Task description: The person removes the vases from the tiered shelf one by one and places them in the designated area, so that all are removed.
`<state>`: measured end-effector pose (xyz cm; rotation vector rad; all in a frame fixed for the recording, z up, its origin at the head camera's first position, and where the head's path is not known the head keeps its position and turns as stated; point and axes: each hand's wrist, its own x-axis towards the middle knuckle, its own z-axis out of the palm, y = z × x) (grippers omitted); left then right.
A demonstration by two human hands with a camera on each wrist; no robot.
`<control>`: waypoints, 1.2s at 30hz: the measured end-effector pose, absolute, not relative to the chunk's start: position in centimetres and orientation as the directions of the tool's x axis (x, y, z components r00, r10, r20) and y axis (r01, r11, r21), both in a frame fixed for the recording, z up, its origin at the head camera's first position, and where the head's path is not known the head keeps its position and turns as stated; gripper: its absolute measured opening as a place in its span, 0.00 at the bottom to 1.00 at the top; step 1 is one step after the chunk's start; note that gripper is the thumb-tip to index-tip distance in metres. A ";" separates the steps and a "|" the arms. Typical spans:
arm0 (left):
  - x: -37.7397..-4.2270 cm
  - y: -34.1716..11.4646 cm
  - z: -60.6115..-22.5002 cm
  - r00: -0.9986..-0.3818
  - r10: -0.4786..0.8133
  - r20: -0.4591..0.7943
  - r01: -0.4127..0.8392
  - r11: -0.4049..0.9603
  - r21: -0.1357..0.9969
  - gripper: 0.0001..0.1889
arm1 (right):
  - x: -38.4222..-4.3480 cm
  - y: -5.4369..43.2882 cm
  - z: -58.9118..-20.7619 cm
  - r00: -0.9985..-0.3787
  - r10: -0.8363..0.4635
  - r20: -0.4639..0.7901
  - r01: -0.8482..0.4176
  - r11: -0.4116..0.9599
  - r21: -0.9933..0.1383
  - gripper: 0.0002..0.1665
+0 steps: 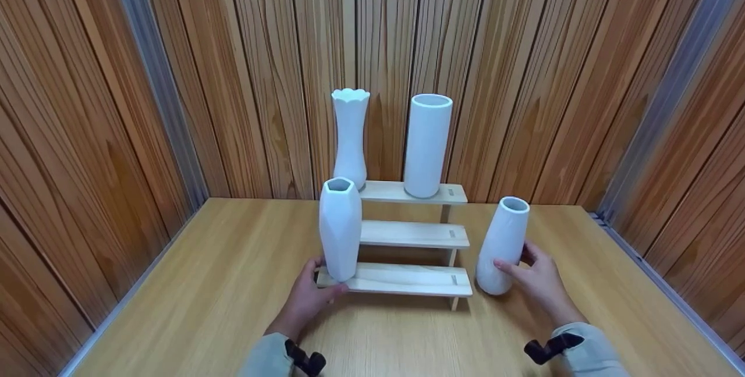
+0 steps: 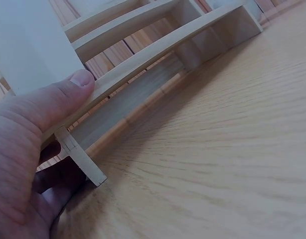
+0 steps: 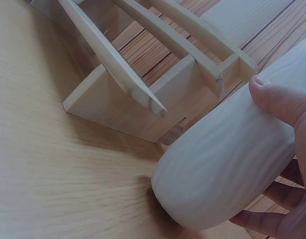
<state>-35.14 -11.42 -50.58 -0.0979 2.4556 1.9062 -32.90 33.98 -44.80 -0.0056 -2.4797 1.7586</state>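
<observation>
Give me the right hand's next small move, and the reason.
I'd probably guide the tapered vase left, over the bare right part of the bottom step. The right hand already holds it just beside that end, the angular vase stands at the step's left, and the left hand grips the left end, which should help steady it.

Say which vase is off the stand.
The tapered vase, far right, held by the right hand beside the stand. The other three, the scalloped vase, cylinder and faceted vase, stand on it.
</observation>
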 end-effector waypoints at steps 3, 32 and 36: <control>-35.0 -11.4 -50.6 -0.998 -0.023 -0.059 -0.063 0.234 0.970 0.51 | -32.9 34.0 -45.0 -0.996 0.062 0.065 -0.045 0.283 -0.958 0.64; -34.6 -11.5 -50.6 -1.000 0.008 -0.008 -0.006 0.231 0.973 0.48 | -35.1 34.5 -46.3 -0.997 0.077 0.009 0.013 0.288 -0.958 0.71; -34.5 -11.5 -50.6 -1.000 0.006 -0.001 0.000 0.237 0.971 0.47 | -35.5 34.7 -46.3 -0.997 0.074 -0.002 0.021 0.272 -0.962 0.71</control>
